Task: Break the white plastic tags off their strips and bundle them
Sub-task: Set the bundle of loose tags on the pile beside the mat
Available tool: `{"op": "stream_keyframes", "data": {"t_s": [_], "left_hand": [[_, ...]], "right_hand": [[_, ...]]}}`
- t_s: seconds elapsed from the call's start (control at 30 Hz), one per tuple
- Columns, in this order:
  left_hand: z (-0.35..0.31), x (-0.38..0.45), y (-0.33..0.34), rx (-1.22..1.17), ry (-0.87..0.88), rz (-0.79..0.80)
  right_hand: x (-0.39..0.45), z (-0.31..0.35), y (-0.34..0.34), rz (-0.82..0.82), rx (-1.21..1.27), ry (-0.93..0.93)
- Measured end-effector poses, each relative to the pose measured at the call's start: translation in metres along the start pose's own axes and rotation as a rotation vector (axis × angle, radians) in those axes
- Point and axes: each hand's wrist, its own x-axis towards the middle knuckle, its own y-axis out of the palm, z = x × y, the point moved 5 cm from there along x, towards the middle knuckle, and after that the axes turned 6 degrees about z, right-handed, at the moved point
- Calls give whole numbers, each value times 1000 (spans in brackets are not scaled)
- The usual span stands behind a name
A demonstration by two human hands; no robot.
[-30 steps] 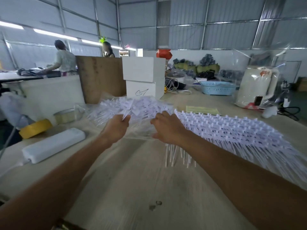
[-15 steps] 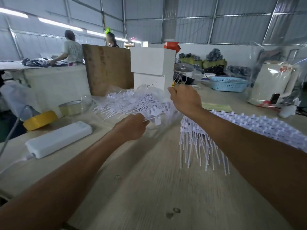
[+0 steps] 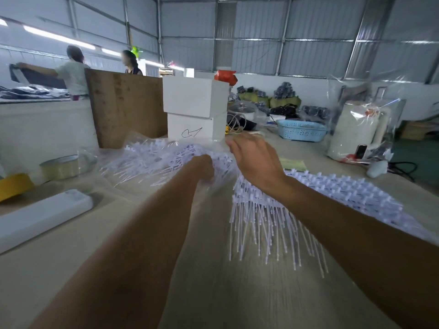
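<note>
A loose heap of white plastic tags (image 3: 145,160) lies on a clear plastic bag at the centre left of the table. My left hand (image 3: 202,167) is curled into a fist at the heap's right edge and grips a bunch of tags. A wide stack of tag strips (image 3: 337,191) stretches to the right, its thin pins (image 3: 268,231) hanging toward me. My right hand (image 3: 255,160) hovers over the left end of that stack, fingers stretched out toward the heap and holding nothing I can see.
On the wooden table (image 3: 213,293) sit a white power strip (image 3: 42,214), a yellow tape roll (image 3: 13,186) and a clear tape roll (image 3: 60,167) at the left. Behind stand white boxes (image 3: 194,110), a wooden board (image 3: 126,108), a blue basket (image 3: 301,130) and a bagged kettle (image 3: 358,134). Two people work far left.
My right hand rose above the strips, then came back down over their left end. My left hand stayed gripping tags at the heap and shifted slightly right.
</note>
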Motion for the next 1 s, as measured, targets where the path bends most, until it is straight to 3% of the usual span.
{"op": "stream_keyframes", "data": {"t_s": [0.13,0.27,0.43,0.53,0.63,0.73,0.87,1.0], "left_hand": [[-1,4,7,55,2,-131],[4,-19,3,126,26,-210],[-20,-94,-16,307,173,-328],[-49,-138,-37,102,321,-354],[-85,-161,-61,-159,537,-507],[-127,-155,-56,-193,654,-508],[-152,-105,-3,33,435,-348],[-143,-66,18,105,213,-299]], "right_hand": [[-12,-6,-7,67,132,-62],[-43,-23,-28,-10,252,-123],[-104,-101,-41,88,136,89],[-139,-145,-55,59,69,221],[-163,-177,-67,22,18,365],[-179,-195,-63,101,12,465],[-192,-199,-48,221,24,502],[-195,-200,-46,198,48,515]]}}
